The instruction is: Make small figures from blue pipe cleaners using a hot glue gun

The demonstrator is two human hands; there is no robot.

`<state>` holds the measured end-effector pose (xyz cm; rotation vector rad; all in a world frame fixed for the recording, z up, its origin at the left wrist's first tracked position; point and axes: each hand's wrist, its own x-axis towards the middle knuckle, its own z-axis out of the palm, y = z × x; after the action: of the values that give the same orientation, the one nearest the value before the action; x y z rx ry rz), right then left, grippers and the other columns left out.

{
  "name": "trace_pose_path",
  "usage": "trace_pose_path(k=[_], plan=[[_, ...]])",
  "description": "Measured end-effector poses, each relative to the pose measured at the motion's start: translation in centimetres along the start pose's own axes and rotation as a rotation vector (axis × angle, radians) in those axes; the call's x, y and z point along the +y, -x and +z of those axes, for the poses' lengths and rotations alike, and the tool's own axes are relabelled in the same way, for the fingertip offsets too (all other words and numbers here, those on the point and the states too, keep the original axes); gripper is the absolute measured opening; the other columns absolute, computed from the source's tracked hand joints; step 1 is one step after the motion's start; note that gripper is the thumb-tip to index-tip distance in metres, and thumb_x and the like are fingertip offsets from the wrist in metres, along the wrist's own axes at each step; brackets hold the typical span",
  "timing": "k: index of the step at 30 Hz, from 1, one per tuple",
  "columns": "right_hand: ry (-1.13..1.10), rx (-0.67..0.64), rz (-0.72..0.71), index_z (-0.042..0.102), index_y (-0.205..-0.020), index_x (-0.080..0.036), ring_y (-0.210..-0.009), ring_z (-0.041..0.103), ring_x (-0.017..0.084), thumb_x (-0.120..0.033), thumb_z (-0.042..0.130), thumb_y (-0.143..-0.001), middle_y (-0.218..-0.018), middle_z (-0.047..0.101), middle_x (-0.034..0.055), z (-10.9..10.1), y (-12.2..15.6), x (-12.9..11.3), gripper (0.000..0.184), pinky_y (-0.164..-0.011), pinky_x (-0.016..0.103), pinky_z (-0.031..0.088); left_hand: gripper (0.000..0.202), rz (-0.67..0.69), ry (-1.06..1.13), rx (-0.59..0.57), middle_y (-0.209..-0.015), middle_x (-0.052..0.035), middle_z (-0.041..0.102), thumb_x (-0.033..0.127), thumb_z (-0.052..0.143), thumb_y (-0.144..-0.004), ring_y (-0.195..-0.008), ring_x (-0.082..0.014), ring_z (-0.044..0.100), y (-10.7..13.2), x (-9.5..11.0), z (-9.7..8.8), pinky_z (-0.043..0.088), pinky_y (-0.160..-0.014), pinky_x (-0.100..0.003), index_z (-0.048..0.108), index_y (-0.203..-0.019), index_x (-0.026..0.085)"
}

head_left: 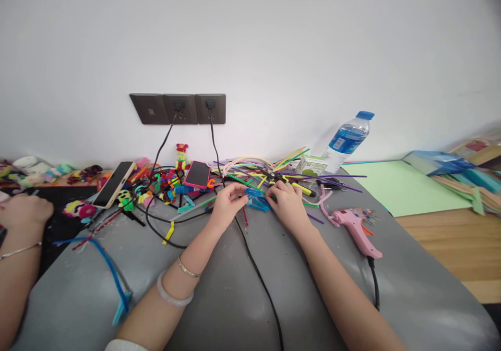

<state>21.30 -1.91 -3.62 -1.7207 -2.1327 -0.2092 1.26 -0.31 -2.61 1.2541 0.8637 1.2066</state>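
Observation:
Between my two hands is a small bent blue pipe cleaner piece, with more blue loops hanging just below it. My left hand pinches its left end between thumb and fingers. From the other side, the fingertips of my right hand are closed on its right end. Right behind my right hand lie yellow-and-black pliers, partly covered by the hand. Loose pipe cleaners in many colours are heaped just beyond both hands.
A pink glue gun lies at right, its cord running forward. Behind stand a water bottle and small box. Black cables cross the grey table. Phones and pipe-cleaner figures lie leftward; another person's hand is far left.

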Motion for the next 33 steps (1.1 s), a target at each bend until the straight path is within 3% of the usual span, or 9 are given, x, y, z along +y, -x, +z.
trace_pose_path(k=[5, 9, 11, 14, 17, 33], plan=[[-0.154, 0.105, 0.112, 0.066, -0.082, -0.019, -0.093, 0.057, 0.026, -0.02, 0.056, -0.09, -0.093, 0.064, 0.0079, -0.4, 0.1, -0.1, 0.013, -0.082, 0.039, 0.033, 0.027, -0.026, 0.026, 0.004, -0.082, -0.0032, 0.068, 0.026, 0.079, -0.066, -0.074, -0.0135, 0.064, 0.0, -0.1, 0.0, 0.053, -0.07, -0.025, 0.067, -0.088, 0.016], [-0.547, 0.284, 0.24, 0.064, -0.078, -0.02, -0.08, 0.056, 0.022, -0.027, 0.057, -0.086, -0.088, 0.063, 0.0062, -0.8, -0.1, 0.1, 0.012, -0.076, 0.036, 0.039, 0.029, -0.048, 0.043, -0.012, -0.079, -0.0029, 0.067, 0.028, 0.08, -0.066, -0.072, -0.0137, 0.063, 0.1, -0.2, 0.0, 0.053, -0.064, -0.024, 0.068, -0.089, 0.016], [-0.838, 0.268, 0.28, 0.064, -0.077, -0.021, -0.07, 0.051, 0.018, -0.035, 0.062, -0.083, -0.082, 0.061, 0.0042, -0.8, -0.1, -0.1, 0.015, -0.068, 0.033, 0.04, 0.03, -0.065, 0.047, -0.02, -0.079, -0.0029, 0.066, 0.03, 0.08, -0.066, -0.072, -0.0136, 0.063, 0.2, -0.2, 0.0, 0.053, -0.062, -0.024, 0.068, -0.089, 0.016], [-1.24, 0.145, 0.368, 0.064, -0.077, -0.021, -0.065, 0.047, 0.016, -0.046, 0.069, -0.077, -0.076, 0.058, 0.0014, -0.8, 0.0, -1.0, 0.025, -0.06, 0.03, 0.037, 0.031, -0.09, 0.045, -0.031, -0.08, -0.0033, 0.067, 0.031, 0.08, -0.066, -0.073, -0.0137, 0.063, 0.2, -0.2, 0.1, 0.054, -0.063, -0.024, 0.068, -0.09, 0.015], [-1.458, 0.056, 0.424, 0.065, -0.075, -0.02, -0.062, 0.045, 0.014, -0.052, 0.077, -0.071, -0.071, 0.055, -0.0001, -0.7, 0.1, -2.0, 0.034, -0.058, 0.028, 0.036, 0.03, -0.098, 0.033, -0.058, -0.08, -0.0035, 0.068, 0.03, 0.08, -0.067, -0.073, -0.0142, 0.064, 0.3, 0.1, 0.2, 0.054, -0.064, -0.024, 0.067, -0.089, 0.015], [-1.444, -0.015, 0.386, 0.065, -0.073, -0.02, -0.065, 0.051, 0.016, -0.054, 0.078, -0.07, -0.071, 0.061, 0.0014, -1.1, 0.3, -2.2, 0.037, -0.061, 0.028, 0.04, 0.032, -0.113, 0.091, -0.094, -0.083, -0.0045, 0.071, 0.031, 0.083, -0.067, -0.076, -0.0158, 0.069, 0.5, 0.2, 0.4, 0.059, -0.073, -0.03, 0.067, -0.089, 0.015]])
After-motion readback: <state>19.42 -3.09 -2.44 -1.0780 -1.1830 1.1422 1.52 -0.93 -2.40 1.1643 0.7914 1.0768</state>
